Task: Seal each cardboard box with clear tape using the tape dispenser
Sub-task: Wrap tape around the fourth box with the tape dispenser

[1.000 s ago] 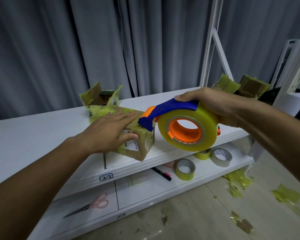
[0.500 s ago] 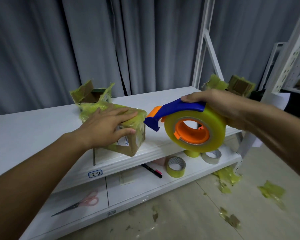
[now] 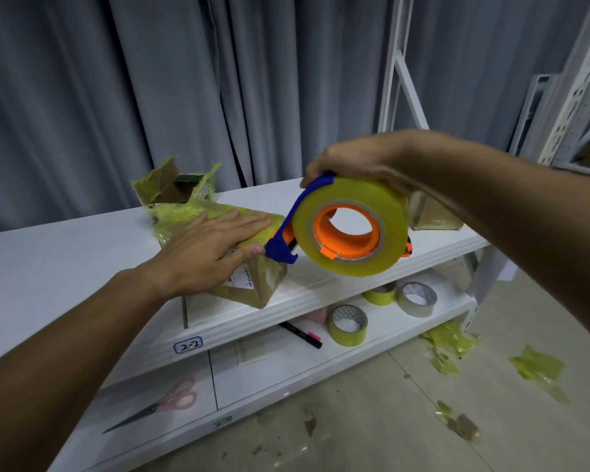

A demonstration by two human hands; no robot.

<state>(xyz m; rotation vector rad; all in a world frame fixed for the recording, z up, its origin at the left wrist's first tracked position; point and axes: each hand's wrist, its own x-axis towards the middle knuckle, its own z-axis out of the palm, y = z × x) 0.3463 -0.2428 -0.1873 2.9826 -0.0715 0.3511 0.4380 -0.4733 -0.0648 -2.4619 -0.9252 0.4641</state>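
A small cardboard box (image 3: 252, 284) wrapped in yellowish tape sits near the front edge of the white shelf (image 3: 65, 267). My left hand (image 3: 201, 247) lies flat on its top, fingers straight, thumb against the front face. My right hand (image 3: 358, 161) grips the blue handle of the tape dispenser (image 3: 349, 229), which carries a large yellow-clear roll on an orange hub. The dispenser's blue nose touches the box's top right edge beside my left fingertips. An open box (image 3: 172, 185) stands behind, and another taped box (image 3: 433, 216) is partly hidden behind my right forearm.
The lower shelf holds scissors (image 3: 157, 408), a black marker (image 3: 302, 335) and three tape rolls (image 3: 348, 325). Torn tape scraps (image 3: 535, 366) litter the floor at right. A white rack post (image 3: 394, 63) rises behind, with grey curtains beyond.
My right hand swung the dispenser left and tilted its nose down onto the box's right edge. My left hand stayed flat on the box.
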